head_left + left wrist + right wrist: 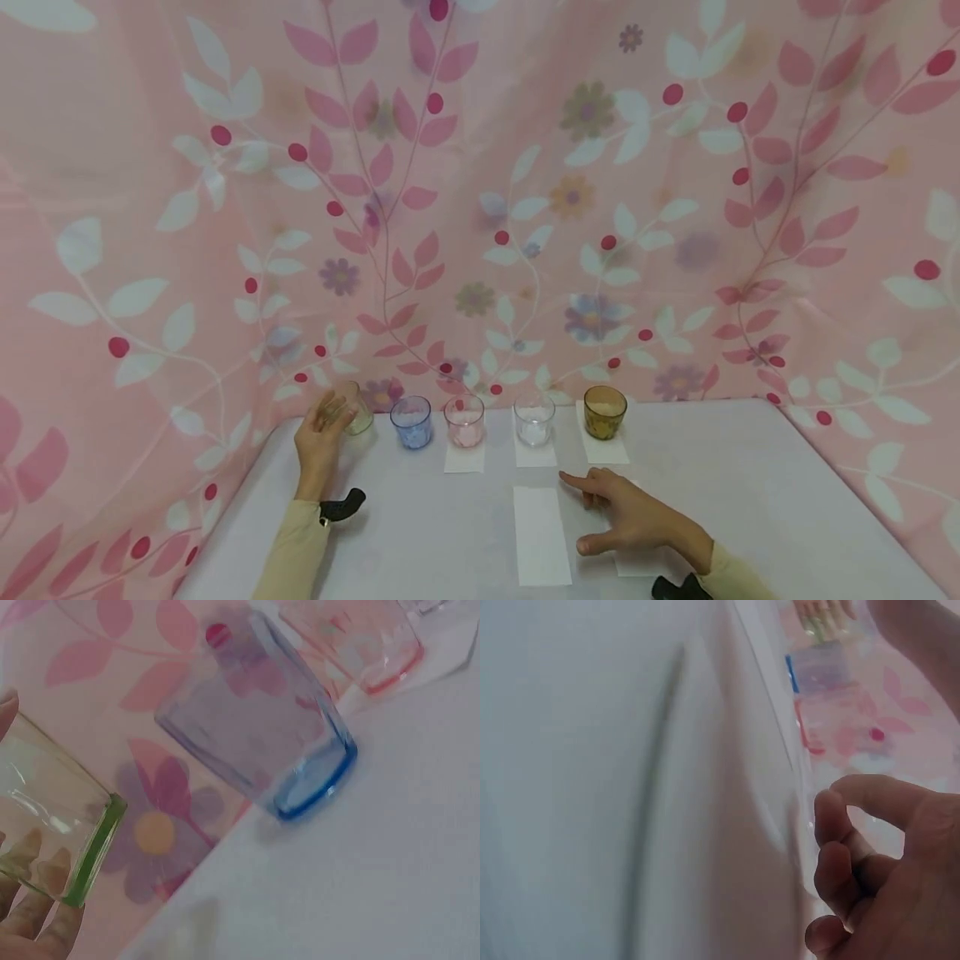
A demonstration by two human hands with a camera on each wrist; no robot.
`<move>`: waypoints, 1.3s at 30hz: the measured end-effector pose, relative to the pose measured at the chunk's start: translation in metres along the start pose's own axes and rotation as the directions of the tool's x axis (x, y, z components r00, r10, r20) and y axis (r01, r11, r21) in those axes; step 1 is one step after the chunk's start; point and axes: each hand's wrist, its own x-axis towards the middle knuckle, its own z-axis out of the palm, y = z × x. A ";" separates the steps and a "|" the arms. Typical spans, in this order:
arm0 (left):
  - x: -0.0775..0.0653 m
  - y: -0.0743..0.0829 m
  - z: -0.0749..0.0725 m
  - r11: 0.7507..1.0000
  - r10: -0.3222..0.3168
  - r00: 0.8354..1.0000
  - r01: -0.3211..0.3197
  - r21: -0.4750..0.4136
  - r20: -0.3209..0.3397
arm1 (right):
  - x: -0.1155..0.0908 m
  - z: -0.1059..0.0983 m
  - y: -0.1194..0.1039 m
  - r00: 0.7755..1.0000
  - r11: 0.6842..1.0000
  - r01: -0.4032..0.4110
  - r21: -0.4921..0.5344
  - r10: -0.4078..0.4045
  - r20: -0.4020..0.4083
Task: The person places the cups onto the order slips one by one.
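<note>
At the left end of a row of glasses, my left hand grips a pale green glass. The glass leans to one side, and its thick green base shows in the left wrist view, with fingers around its wall. Just right of it stands a blue glass. My right hand is over the front right of the table and holds nothing. Its index finger points left, the thumb is apart, and the other fingers bend loosely. A white paper strip lies left of this hand; another paper is partly hidden under it.
A pink glass, a clear glass and an amber glass stand in the row, each at a white paper strip. The white table ends at the back against a pink floral curtain.
</note>
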 end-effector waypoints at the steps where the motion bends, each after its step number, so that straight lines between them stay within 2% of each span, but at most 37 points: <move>1: 0.000 0.005 0.003 1.000 0.007 1.000 -0.007 -0.029 -0.002 | 0.001 0.003 -0.002 1.000 1.000 -0.008 -0.002 0.008 0.008; 4: -0.002 0.019 0.012 0.986 0.049 0.999 -0.047 -0.162 0.005 | 0.004 0.009 -0.004 0.999 0.999 -0.032 -0.015 0.033 0.026; 8: -0.010 0.037 0.025 0.946 0.142 0.988 -0.116 -0.303 0.067 | 0.004 0.012 -0.007 0.996 0.997 -0.073 -0.032 0.074 0.043; 11: -0.018 0.049 0.034 0.930 0.195 0.971 -0.140 -0.340 0.135 | 0.005 0.012 -0.011 0.993 0.994 -0.102 -0.028 0.104 0.055; 16: -0.036 0.066 0.054 0.929 0.233 0.939 -0.138 -0.344 0.252 | 0.005 0.011 -0.016 0.988 0.990 -0.137 -0.044 0.139 0.065; 22: -0.061 0.077 0.078 0.928 0.250 0.887 -0.106 -0.358 0.388 | 0.006 0.013 -0.019 0.993 0.988 -0.102 -0.119 0.107 0.040; 28: -0.083 0.082 0.092 0.927 0.283 0.819 -0.100 -0.361 0.500 | 0.006 0.018 -0.019 0.995 0.980 -0.092 -0.176 0.097 0.017; 30: -0.087 0.082 0.095 0.929 0.294 0.800 -0.111 -0.353 0.524 | 0.006 0.018 -0.019 0.995 0.978 -0.093 -0.185 0.097 0.015; 34: -0.095 0.081 0.101 0.937 0.288 0.771 -0.105 -0.333 0.567 | 0.007 0.017 -0.020 0.995 0.977 -0.096 -0.188 0.101 0.015; 39: -0.104 0.074 0.109 0.946 0.267 0.721 -0.071 -0.315 0.639 | 0.006 0.017 -0.020 0.995 0.977 -0.095 -0.191 0.100 0.016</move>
